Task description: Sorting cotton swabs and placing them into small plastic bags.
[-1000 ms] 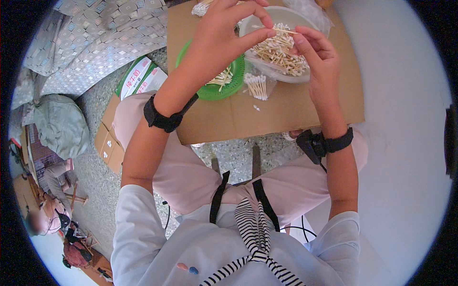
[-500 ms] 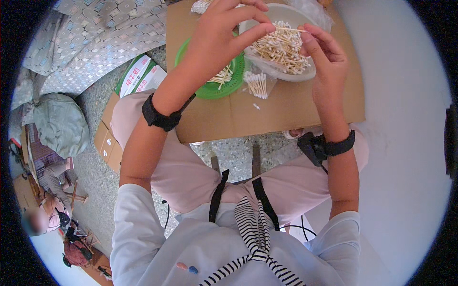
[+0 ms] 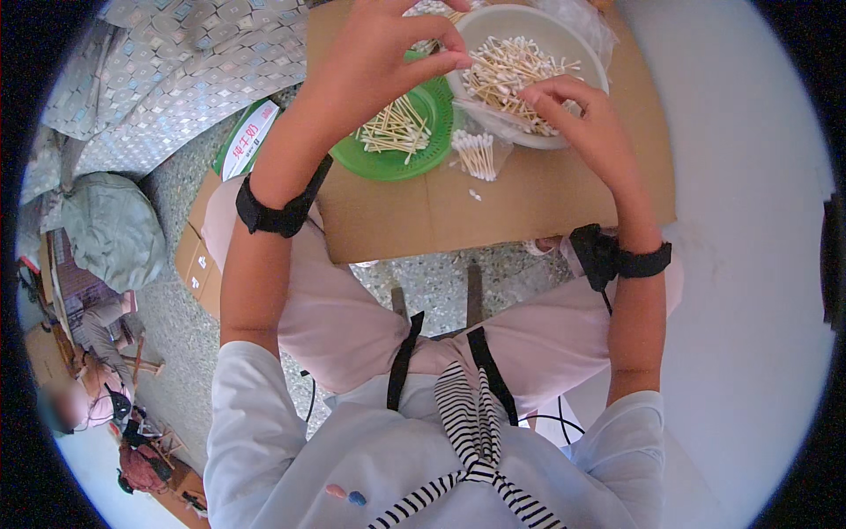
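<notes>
My left hand [image 3: 388, 53] is raised over the far side of the green basket [image 3: 432, 159], thumb and index fingertips closed together. Whether a swab is between them is too small to make out. At the white bowl [image 3: 599, 79], my right hand [image 3: 577, 115] has its thumb and index finger closed low over the heap of cotton swabs [image 3: 511, 75]. What those fingertips hold is hidden. Loose cotton swabs [image 3: 395, 128] lie in the green basket. Between the two containers, a small clear bag of cotton swabs [image 3: 476, 155] lies on the cardboard [image 3: 441, 220].
A bit of white cotton [image 3: 475, 195] lies on the cardboard. Crumpled clear plastic [image 3: 577, 22] is beside the bowl. A white wall [image 3: 740, 220] stands close on the right. Patterned cloth [image 3: 194, 79] hangs at left, above a green-and-white carton [image 3: 247, 141]. Another person sits far left.
My hands have moved apart from the swab they both held above the bowl. The left has shifted left; the right has come down to the swab heap. More of the basket's swabs shows.
</notes>
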The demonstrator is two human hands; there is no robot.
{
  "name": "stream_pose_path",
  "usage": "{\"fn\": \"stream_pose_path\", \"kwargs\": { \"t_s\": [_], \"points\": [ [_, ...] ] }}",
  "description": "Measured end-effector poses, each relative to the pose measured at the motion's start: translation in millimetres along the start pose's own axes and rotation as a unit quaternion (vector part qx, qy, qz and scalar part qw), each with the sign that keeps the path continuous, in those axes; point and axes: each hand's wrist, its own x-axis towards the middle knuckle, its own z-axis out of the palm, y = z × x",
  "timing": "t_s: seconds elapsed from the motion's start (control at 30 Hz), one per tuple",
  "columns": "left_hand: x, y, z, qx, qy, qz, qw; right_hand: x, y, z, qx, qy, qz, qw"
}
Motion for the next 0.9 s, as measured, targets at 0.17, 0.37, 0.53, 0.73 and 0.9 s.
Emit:
{"fn": "stream_pose_path", "kwargs": {
  "t_s": [0.17, 0.37, 0.53, 0.73, 0.9],
  "points": [
    [-2.9, 0.2, -4.9, -0.025, -0.064, 0.009, 0.998, 0.4, -16.5, -6.0, -0.034, -0.123, 0.047, 0.991],
    [-1.5, 7.2, -9.8, -0.072, -0.069, 0.011, 0.995, 1.2, -10.8, 1.5, -0.028, -0.074, 0.005, 0.997],
    [-4.5, -0.3, -10.9, -0.013, -0.024, 0.001, 1.0, 2.9, -11.6, 5.4, 0.001, -0.044, -0.054, 0.998],
    [-6.7, -3.0, -11.5, -0.033, -0.036, 0.061, 0.997, 3.5, -9.9, 9.4, -0.051, -0.008, -0.091, 0.995],
    [-1.0, 10.0, -18.2, -0.057, -0.085, 0.029, 0.994, 1.5, -15.2, 9.1, 0.029, -0.008, -0.018, 0.999]
  ]
}}
